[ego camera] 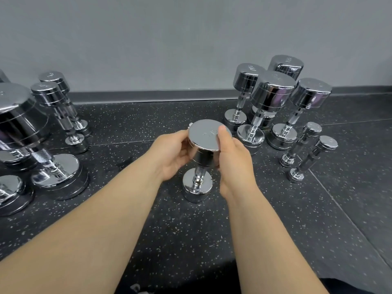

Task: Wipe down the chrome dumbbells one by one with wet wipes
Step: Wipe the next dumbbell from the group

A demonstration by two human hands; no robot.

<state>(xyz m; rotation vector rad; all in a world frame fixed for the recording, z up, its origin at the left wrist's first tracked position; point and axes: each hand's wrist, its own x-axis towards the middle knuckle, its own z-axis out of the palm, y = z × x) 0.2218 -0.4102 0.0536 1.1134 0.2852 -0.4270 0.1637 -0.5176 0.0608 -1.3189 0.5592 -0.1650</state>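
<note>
A chrome dumbbell (203, 145) stands upright on the black speckled floor in the middle of the head view. My left hand (171, 153) grips the left side of its upper head. My right hand (235, 160) grips the right side, thumb lying on the flat top. A small bit of white, perhaps a wet wipe (190, 124), peeks out behind the head at the upper left by my left fingers; most of it is hidden.
Several upright chrome dumbbells (273, 96) cluster at the right near the grey wall. Two small ones (305, 143) stand further right. Several larger dumbbells (51, 115) stand at the left. The floor (169, 219) in front is rubber matting.
</note>
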